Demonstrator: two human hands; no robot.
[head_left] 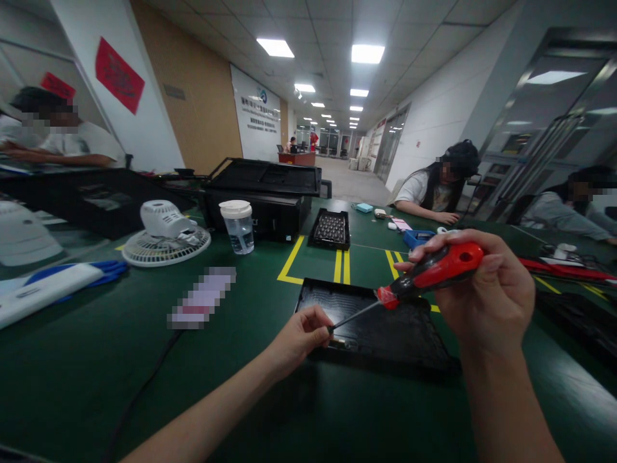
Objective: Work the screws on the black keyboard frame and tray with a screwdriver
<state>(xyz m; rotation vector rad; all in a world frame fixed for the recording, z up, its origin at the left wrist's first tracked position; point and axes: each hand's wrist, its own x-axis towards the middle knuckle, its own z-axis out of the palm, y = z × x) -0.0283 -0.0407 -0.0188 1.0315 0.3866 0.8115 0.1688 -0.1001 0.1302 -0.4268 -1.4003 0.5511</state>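
My right hand is wrapped round the red and black handle of a screwdriver, its shaft slanting down to the left. At the shaft's tip, my left hand is closed in a pinch. A tiny dark piece shows between its fingertips, too small to name. Both hands are above a shallow black plastic tray-like cover that lies on the green table. A small metallic strip shows inside the cover, just below my left fingertips.
Beyond the cover stands a black tray of round pieces. A lidded cup, a white fan and a large black case stand to the left. A blue object lies behind the screwdriver. Other people sit at both sides.
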